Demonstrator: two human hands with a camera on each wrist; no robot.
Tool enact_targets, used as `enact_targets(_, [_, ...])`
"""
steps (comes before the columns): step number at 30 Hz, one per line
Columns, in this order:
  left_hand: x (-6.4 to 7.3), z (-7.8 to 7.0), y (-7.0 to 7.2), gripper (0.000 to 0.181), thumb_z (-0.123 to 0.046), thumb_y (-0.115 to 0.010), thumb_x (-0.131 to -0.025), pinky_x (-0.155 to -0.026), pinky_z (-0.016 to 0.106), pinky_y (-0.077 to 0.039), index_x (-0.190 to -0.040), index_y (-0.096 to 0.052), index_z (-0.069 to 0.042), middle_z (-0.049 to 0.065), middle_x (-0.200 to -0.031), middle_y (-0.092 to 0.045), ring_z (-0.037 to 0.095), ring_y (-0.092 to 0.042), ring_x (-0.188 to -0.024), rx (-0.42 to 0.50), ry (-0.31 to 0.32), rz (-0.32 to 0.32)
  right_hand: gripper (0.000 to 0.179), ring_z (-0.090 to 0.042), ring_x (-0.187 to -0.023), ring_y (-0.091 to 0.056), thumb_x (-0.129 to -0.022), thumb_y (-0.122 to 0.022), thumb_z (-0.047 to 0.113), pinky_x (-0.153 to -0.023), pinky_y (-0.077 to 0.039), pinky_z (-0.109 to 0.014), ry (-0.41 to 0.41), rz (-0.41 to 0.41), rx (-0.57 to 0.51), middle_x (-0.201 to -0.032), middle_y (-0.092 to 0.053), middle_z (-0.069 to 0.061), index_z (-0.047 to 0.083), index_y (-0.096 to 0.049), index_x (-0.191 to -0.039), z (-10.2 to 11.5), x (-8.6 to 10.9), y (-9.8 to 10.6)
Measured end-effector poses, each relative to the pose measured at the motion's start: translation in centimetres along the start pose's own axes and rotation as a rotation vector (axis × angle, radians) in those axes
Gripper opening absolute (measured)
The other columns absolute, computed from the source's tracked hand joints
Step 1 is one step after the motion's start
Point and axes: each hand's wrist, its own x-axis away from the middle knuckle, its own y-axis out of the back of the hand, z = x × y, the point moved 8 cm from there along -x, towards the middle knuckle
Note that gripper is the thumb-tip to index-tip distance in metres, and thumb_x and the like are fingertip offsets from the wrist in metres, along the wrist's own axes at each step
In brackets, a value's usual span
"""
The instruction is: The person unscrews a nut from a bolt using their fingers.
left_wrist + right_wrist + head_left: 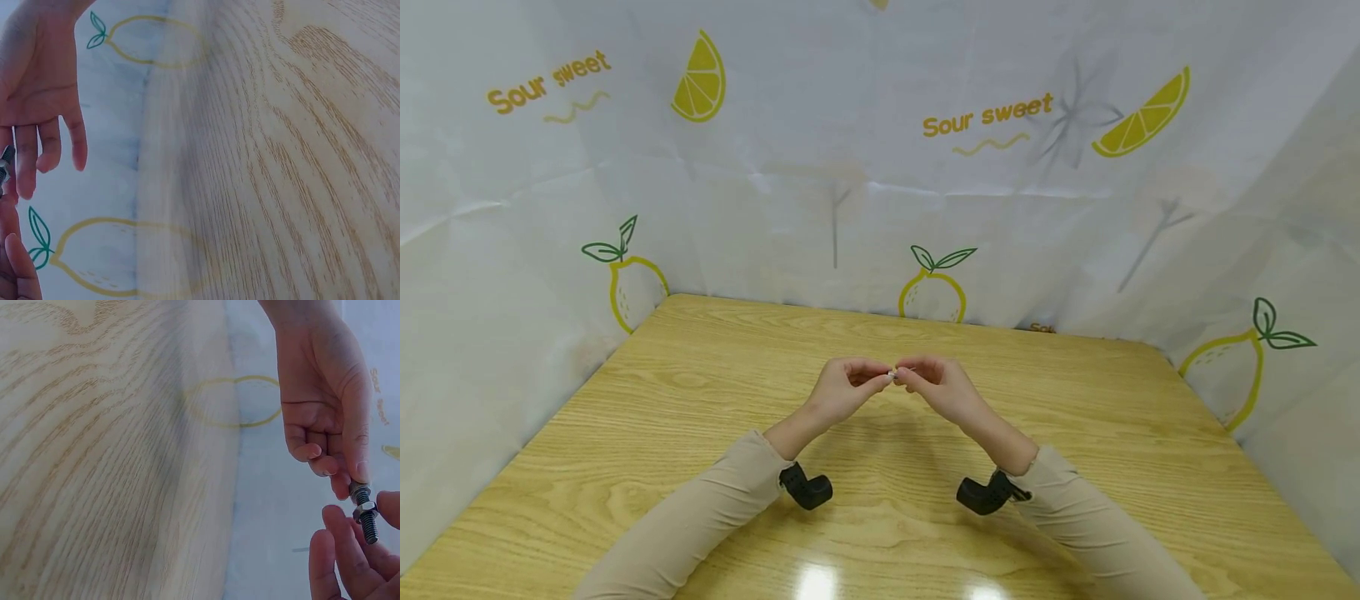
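Observation:
Above the table both hands meet at a small metal bolt [370, 532]. My left hand [841, 390] pinches the bolt's head end between thumb and forefinger, the other fingers loosely bent. A hex nut [365, 511] sits partway along the thread, with the threaded tip beyond it. Around the nut are the thumb and fingers of my right hand [953, 393]. The thumb tip is at one side of the nut; exact finger contact is partly hidden. In the left wrist view the bolt [6, 156] is cut off by the left edge.
A wood-grain table [880, 525] lies under the hands. White curtains [790, 208] printed with lemons and lettering stand behind it and at both sides. A black wrist camera mount [808, 489] hangs from the left sleeve, another black mount [983, 493] from the right.

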Motion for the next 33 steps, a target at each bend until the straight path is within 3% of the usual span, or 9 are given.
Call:
enact_targets(3, [-0.01, 0.08, 0.02, 0.024, -0.017, -0.062, -0.091, -0.08, 0.042, -0.054, -0.108, -0.068, -0.001, 0.017, -0.102, -0.069, 0.038, -0.063, -0.096, 0.006, 0.01, -0.002, 0.03, -0.038, -0.101, -0.061, -0.095, -0.055, 0.026, -0.09, -0.05, -0.048, -0.009, 0.004, 0.002, -0.105, -0.068, -0.017, 0.003, -0.065, -0.112, 0.02, 0.01, -0.03])
enact_targets(11, [0.01, 0.16, 0.17, 0.023, -0.016, -0.062, -0.09, -0.082, 0.047, -0.053, -0.108, -0.069, -0.002, 0.017, -0.104, -0.069, 0.031, -0.065, -0.093, 0.012, 0.035, -0.019, 0.03, -0.026, -0.1, -0.063, -0.09, -0.063, 0.018, -0.082, -0.054, -0.033, 0.024, -0.021, 0.033, -0.112, -0.064, -0.016, 0.003, -0.061, -0.116, 0.18, 0.11, 0.36])
enact_targets(18, [-0.06, 0.32, 0.15, 0.024, -0.017, -0.062, -0.091, -0.081, 0.042, -0.054, -0.109, -0.068, -0.003, 0.017, -0.105, -0.069, 0.033, -0.065, -0.095, 0.007, 0.045, -0.01, 0.033, -0.038, -0.103, -0.061, -0.096, -0.054, 0.028, -0.092, -0.049, -0.049, -0.022, 0.009, -0.004, -0.107, -0.068, -0.017, 0.004, -0.063, -0.115, -0.11, 0.03, 0.02])
enact_targets(23, [-0.01, 0.23, 0.15, 0.025, -0.017, -0.062, -0.091, -0.083, 0.045, -0.053, -0.109, -0.068, -0.001, 0.018, -0.105, -0.068, 0.037, -0.063, -0.097, 0.013, 0.033, -0.01, 0.028, -0.032, -0.104, -0.062, -0.093, -0.059, 0.022, -0.088, -0.051, -0.042, -0.023, 0.002, 0.014, -0.111, -0.066, -0.015, 0.005, -0.063, -0.115, -0.03, 0.19, 0.19])
enact_targets(27, [-0.04, 0.26, 0.17, 0.025, -0.017, -0.062, -0.09, -0.082, 0.045, -0.054, -0.108, -0.068, -0.001, 0.018, -0.104, -0.068, 0.032, -0.065, -0.094, 0.01, 0.029, -0.016, 0.03, -0.027, -0.103, -0.061, -0.089, -0.064, 0.019, -0.084, -0.053, -0.035, 0.0, -0.002, 0.007, -0.115, -0.063, -0.015, 0.005, -0.061, -0.116, 0.14, 0.23, 0.33])
enact_targets(33, [-0.13, 0.34, 0.12, 0.024, -0.018, -0.062, -0.091, -0.078, 0.038, -0.055, -0.108, -0.068, -0.002, 0.016, -0.103, -0.069, 0.031, -0.066, -0.093, 0.002, 0.03, -0.013, 0.035, -0.035, -0.105, -0.06, -0.094, -0.057, 0.026, -0.091, -0.05, -0.046, -0.014, 0.04, -0.006, -0.115, -0.064, -0.018, 0.003, -0.058, -0.121, -0.13, 0.02, -0.07])
